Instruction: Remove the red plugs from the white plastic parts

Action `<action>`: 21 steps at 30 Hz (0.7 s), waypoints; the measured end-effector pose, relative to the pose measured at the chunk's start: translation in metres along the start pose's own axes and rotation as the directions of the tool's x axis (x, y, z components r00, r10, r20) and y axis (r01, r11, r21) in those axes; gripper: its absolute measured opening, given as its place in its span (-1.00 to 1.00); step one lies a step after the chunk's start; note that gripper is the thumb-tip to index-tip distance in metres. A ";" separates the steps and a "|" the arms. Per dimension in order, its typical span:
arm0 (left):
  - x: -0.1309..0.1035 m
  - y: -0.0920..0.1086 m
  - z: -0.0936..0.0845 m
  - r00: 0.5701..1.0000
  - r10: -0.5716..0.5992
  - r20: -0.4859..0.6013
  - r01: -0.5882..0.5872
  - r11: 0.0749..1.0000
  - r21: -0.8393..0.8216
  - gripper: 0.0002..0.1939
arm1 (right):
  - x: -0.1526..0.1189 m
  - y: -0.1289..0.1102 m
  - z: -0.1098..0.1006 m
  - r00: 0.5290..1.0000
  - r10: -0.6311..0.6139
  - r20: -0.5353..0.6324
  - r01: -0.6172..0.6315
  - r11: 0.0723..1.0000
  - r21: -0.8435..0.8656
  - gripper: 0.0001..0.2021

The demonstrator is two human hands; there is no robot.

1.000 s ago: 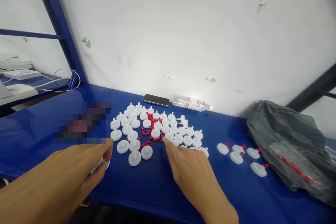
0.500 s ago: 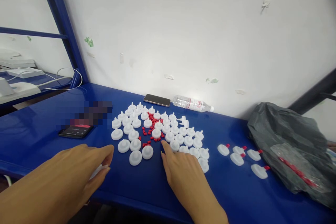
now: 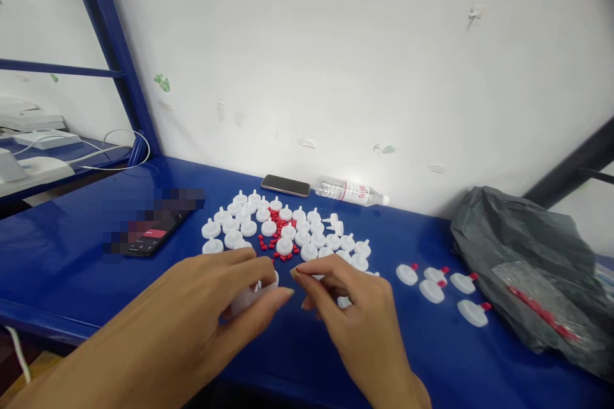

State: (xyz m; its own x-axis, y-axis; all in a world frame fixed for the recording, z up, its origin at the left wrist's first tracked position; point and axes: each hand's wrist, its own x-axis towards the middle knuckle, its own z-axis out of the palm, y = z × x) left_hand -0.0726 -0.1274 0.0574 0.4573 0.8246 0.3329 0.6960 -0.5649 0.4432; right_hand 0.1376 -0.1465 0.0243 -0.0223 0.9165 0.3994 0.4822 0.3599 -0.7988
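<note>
My left hand (image 3: 215,294) is closed around a white round cap with a spout (image 3: 244,298), mostly hidden by the fingers. Opposite it, my right hand (image 3: 352,300) pinches a small red cap (image 3: 298,270) between thumb and forefinger; only a sliver of red shows. Both hands are close together over the near side of a spread of white spouted caps (image 3: 284,246). Loose red caps (image 3: 275,218) lie in the middle of that spread. To the right, several white spouted caps (image 3: 431,291) lie on their sides with red caps on their spouts.
A phone (image 3: 286,185) and a clear plastic bottle (image 3: 350,192) lie at the back of the blue table (image 3: 52,249). Another phone (image 3: 160,230) lies at left, partly blurred out. At right is a dark plastic bag (image 3: 522,236) with a clear bag of red pieces (image 3: 542,313).
My left hand has moved right and up with the white spouted cap, closer to my right hand. My right hand has lifted from the red caps and now pinches one.
</note>
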 end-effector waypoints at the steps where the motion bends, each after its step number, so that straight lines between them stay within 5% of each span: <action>1: 0.004 0.006 0.000 0.999 0.016 0.039 -0.014 0.999 -0.038 -0.70 | 0.000 -0.003 -0.002 1.000 0.028 0.003 -0.028 0.994 0.110 -0.91; 10: 0.019 0.012 0.008 1.000 -0.010 0.026 0.013 0.992 -0.127 -0.57 | 0.001 -0.015 -0.011 0.966 0.235 0.106 -0.257 0.830 0.496 -0.84; 21: 0.025 0.017 0.010 0.997 0.020 -0.074 -0.029 0.992 -0.119 -0.64 | 0.002 -0.012 -0.014 0.968 0.234 0.086 -0.246 0.844 0.477 -0.84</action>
State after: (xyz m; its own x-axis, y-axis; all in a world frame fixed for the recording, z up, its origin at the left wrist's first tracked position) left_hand -0.0437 -0.1163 0.0655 0.4291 0.8086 0.4025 0.6115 -0.5880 0.5294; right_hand 0.1441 -0.1512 0.0412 0.0157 0.9868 0.1612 -0.0055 0.1613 -0.9869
